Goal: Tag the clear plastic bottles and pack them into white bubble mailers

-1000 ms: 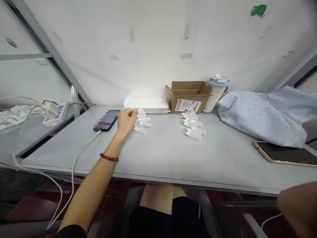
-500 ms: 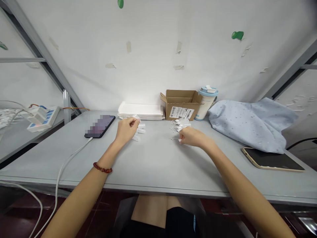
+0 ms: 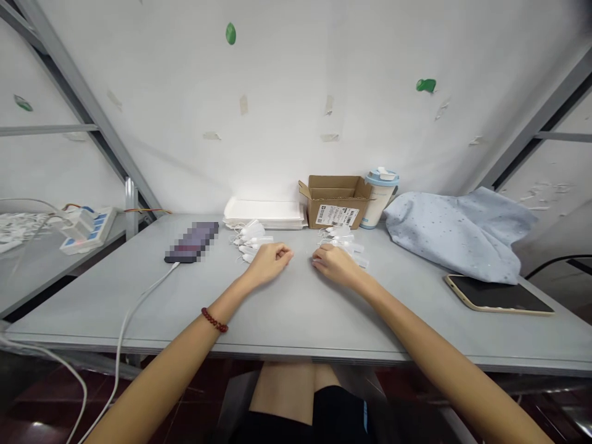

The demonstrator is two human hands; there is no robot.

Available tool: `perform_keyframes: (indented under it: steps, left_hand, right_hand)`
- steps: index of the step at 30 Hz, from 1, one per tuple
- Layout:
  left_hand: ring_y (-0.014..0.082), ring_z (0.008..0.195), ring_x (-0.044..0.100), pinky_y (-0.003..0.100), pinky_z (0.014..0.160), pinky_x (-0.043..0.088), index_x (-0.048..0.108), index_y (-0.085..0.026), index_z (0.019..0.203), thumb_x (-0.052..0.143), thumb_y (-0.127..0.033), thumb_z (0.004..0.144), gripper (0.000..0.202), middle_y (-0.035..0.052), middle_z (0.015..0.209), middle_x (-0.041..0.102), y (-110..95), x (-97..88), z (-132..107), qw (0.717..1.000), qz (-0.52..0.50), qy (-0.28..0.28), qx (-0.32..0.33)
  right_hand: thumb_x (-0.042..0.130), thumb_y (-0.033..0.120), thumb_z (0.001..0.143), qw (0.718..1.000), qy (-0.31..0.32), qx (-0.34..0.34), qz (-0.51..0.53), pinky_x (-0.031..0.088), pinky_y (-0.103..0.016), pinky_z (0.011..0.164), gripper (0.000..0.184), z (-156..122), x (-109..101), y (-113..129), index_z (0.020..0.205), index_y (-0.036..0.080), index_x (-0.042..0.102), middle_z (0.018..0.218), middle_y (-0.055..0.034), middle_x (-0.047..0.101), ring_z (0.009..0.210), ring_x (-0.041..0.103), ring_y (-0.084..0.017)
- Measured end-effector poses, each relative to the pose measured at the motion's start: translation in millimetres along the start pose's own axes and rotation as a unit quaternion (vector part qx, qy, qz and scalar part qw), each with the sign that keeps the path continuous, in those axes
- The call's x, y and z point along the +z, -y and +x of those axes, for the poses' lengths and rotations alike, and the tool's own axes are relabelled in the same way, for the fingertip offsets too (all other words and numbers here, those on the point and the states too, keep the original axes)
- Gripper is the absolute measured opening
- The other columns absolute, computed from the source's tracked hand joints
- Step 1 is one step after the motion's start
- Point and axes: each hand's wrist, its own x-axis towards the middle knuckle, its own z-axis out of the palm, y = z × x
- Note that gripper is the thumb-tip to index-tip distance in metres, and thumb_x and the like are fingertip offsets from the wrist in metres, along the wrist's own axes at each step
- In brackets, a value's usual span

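My left hand [image 3: 269,263] hovers over or rests on the middle of the desk with its fingers curled in, and nothing shows between them. Just left of it lies a pile of small translucent white plastic pieces with thin white strings [image 3: 252,233]. My right hand [image 3: 337,264] is closed, its fingertips bent down beside a second pile of the same stringed pieces [image 3: 354,248]. Whatever its fingers may grip is hidden. A small gap separates the two hands.
Behind the hands stand a white stack of flat packs [image 3: 263,213], an open cardboard box [image 3: 340,200] and a lidded cup [image 3: 379,200]. A phone on a cable [image 3: 192,242] lies left; light blue cloth [image 3: 453,231] and another phone [image 3: 502,295] lie right.
My left hand has left the left pile and moved right toward the middle. The right hand has shifted slightly left, with its fingers turned inward. The camera view has tilted up a little.
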Motion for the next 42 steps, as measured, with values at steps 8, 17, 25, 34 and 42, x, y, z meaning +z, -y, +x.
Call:
perform_keyframes:
  steps: [8, 17, 25, 34, 42]
  left_hand:
    - [0.0186, 0.061, 0.06, 0.03, 0.061, 0.045, 0.063, -0.015, 0.102, 0.054, -0.038, 0.077, 0.036, 0.0072, 0.078, 0.068, 2, 3.2, -1, 0.998, 0.02, 0.052, -0.011]
    - [0.0111, 0.051, 0.052, 0.026, 0.052, 0.043, 0.062, -0.015, 0.092, 0.05, -0.048, 0.081, 0.036, 0.0038, 0.073, 0.063, 4, 2.5, 1, 0.993, -0.101, 0.056, -0.017]
    - [0.0095, 0.049, 0.049, 0.024, 0.048, 0.039, 0.063, -0.015, 0.078, 0.056, -0.045, 0.076, 0.031, 0.003, 0.069, 0.062, -2, -1.9, 2, 0.99, -0.123, 0.051, -0.04]
    - [0.0084, 0.049, 0.048, 0.022, 0.048, 0.04, 0.062, -0.013, 0.078, 0.055, -0.046, 0.078, 0.034, 0.0018, 0.067, 0.06, -1, -0.3, 1, 0.988, -0.125, 0.087, -0.02]
    - [0.0079, 0.049, 0.048, 0.022, 0.048, 0.04, 0.063, -0.013, 0.082, 0.054, -0.046, 0.08, 0.034, 0.0014, 0.067, 0.06, 0, -0.4, 1, 0.986, -0.128, 0.104, -0.012]
  right_hand:
    - [0.044, 0.018, 0.09, 0.982, -0.089, -0.011, 0.166, 0.043, -0.027, 0.074, 0.02, -1, 9, 12, 0.099, 0.014, 0.063, 0.092, -0.0087, 0.064, 0.083, 0.058, -0.016]
    - [0.036, 0.017, 0.093, 0.971, -0.11, -0.034, 0.21, 0.042, -0.029, 0.078, 0.027, -1, 11, 15, 0.099, 0.014, 0.063, 0.09, -0.0083, 0.065, 0.083, 0.057, -0.016]
    - [0.037, 0.017, 0.093, 0.968, -0.122, -0.043, 0.216, 0.043, -0.029, 0.076, 0.025, -1, 11, 16, 0.098, 0.016, 0.062, 0.087, -0.0071, 0.065, 0.082, 0.058, -0.016]
    - [0.038, 0.018, 0.093, 0.959, -0.148, -0.076, 0.231, 0.042, -0.028, 0.072, 0.025, -1, 15, 15, 0.097, 0.016, 0.063, 0.081, -0.0056, 0.063, 0.077, 0.057, -0.016]
    - [0.038, 0.016, 0.093, 0.957, -0.155, -0.082, 0.233, 0.042, -0.027, 0.071, 0.025, -1, 16, 16, 0.098, 0.017, 0.063, 0.08, -0.0048, 0.062, 0.075, 0.056, -0.015]
